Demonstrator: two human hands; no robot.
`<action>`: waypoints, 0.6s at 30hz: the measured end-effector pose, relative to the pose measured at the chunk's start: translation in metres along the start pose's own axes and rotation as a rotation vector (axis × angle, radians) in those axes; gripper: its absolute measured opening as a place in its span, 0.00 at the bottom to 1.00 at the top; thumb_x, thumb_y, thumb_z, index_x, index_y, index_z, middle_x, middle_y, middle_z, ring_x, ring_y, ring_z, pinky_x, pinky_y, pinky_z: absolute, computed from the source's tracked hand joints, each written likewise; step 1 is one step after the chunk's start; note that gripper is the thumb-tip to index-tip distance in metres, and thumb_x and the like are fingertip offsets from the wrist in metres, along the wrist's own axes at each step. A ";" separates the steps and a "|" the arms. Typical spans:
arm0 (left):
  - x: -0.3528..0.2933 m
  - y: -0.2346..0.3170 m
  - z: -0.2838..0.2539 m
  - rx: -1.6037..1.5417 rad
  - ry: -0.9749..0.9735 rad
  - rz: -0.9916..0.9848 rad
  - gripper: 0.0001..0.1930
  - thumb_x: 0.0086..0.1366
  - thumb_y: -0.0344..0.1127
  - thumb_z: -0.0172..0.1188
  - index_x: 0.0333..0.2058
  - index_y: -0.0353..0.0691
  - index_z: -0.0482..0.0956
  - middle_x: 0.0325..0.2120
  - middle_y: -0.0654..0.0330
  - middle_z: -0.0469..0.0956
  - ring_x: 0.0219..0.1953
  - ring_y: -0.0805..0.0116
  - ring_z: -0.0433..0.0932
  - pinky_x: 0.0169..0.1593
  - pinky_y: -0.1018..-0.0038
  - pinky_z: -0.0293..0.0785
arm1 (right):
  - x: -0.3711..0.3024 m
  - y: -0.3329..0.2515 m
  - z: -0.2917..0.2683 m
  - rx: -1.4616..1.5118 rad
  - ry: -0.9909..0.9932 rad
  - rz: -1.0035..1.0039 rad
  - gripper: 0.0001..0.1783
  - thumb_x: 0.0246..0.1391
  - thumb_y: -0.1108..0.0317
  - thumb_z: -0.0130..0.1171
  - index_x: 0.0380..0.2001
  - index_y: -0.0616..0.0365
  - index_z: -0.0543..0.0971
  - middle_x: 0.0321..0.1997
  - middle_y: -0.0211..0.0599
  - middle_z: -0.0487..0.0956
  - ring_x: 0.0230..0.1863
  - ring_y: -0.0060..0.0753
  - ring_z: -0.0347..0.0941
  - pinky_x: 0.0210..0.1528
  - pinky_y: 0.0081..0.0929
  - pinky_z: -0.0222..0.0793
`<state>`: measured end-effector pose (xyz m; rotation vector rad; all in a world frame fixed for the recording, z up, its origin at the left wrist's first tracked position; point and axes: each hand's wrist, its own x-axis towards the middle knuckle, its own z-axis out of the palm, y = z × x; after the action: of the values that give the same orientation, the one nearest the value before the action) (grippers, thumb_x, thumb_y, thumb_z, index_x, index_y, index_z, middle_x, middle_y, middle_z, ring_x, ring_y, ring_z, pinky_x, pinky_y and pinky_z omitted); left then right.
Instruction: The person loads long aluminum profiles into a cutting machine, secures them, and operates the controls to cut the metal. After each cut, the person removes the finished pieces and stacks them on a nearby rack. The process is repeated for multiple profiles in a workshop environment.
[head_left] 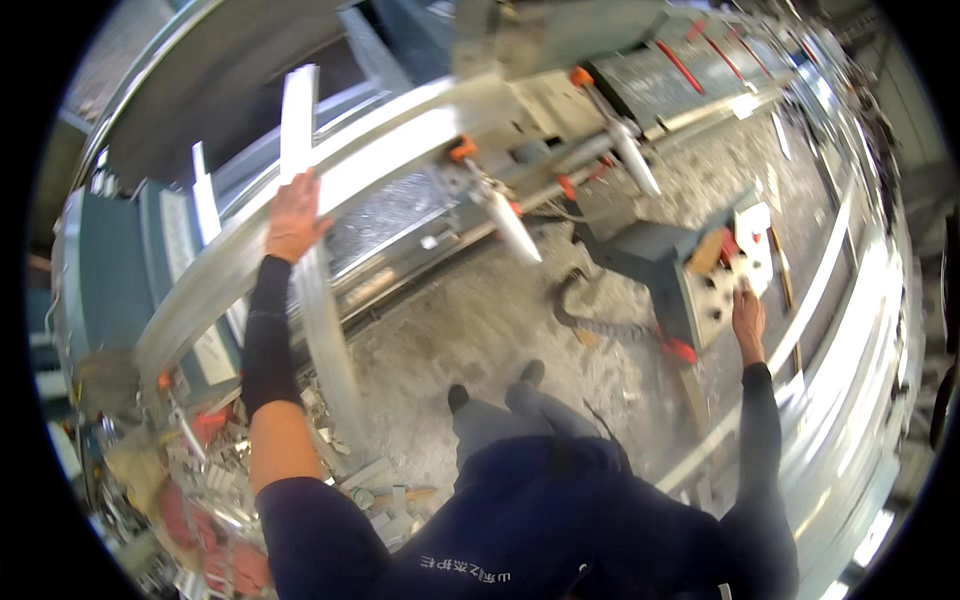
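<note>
My left hand (295,218) lies flat on a long pale metal profile (395,140), fingers stretched along it and thumb apart. The profile runs across the machine bed from lower left to upper right. Orange-topped clamp cylinders (512,225) stand along the bed's near side. On the right, my right hand (748,322) touches the face of a control box (708,300) with several dark knobs or buttons. Its fingers are drawn together at the panel; what lies under the fingertips is hidden. A red and tan item (712,252) sits on the panel's upper part.
A ribbed cable hose (585,315) curls from the box over the concrete floor (430,340). Long metal profiles (840,400) are stacked at the right. Metal offcuts (235,470) and reddish bags (235,568) lie at lower left. Another upright strip (298,115) crosses the bed.
</note>
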<state>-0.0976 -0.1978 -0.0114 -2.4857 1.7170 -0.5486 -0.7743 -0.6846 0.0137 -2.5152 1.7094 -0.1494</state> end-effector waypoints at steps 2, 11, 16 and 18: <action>-0.014 -0.014 0.022 0.038 0.084 0.026 0.41 0.53 0.43 0.64 0.62 0.34 0.57 0.65 0.49 0.54 0.65 0.51 0.55 0.65 0.56 0.52 | -0.026 -0.062 -0.044 0.290 0.230 -0.046 0.14 0.59 0.65 0.50 0.43 0.61 0.76 0.39 0.51 0.79 0.40 0.51 0.75 0.42 0.39 0.68; 0.003 -0.007 -0.002 -0.255 0.086 -0.060 0.42 0.50 0.50 0.67 0.59 0.34 0.62 0.63 0.50 0.57 0.67 0.50 0.50 0.67 0.57 0.46 | -0.114 -0.096 0.089 0.104 -0.215 -0.103 0.31 0.49 0.54 0.60 0.49 0.68 0.70 0.49 0.58 0.74 0.53 0.53 0.70 0.54 0.40 0.65; -0.048 -0.055 -0.030 -0.098 -0.103 -0.169 0.53 0.49 0.68 0.59 0.64 0.36 0.52 0.63 0.41 0.52 0.66 0.44 0.48 0.67 0.52 0.44 | -0.096 0.013 0.175 -0.140 -0.234 -0.229 0.29 0.55 0.56 0.55 0.53 0.70 0.68 0.55 0.61 0.70 0.58 0.55 0.65 0.55 0.42 0.61; -0.061 -0.042 -0.011 -0.086 -0.024 -0.181 0.52 0.50 0.70 0.57 0.64 0.40 0.52 0.63 0.44 0.52 0.66 0.45 0.50 0.67 0.51 0.44 | -0.073 -0.011 0.175 0.104 -0.170 -0.324 0.27 0.51 0.61 0.60 0.46 0.74 0.70 0.40 0.58 0.78 0.40 0.61 0.73 0.45 0.41 0.68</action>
<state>-0.0831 -0.1250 -0.0058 -2.7136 1.5489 -0.4653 -0.7676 -0.6080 -0.1599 -2.6217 1.1941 -0.0441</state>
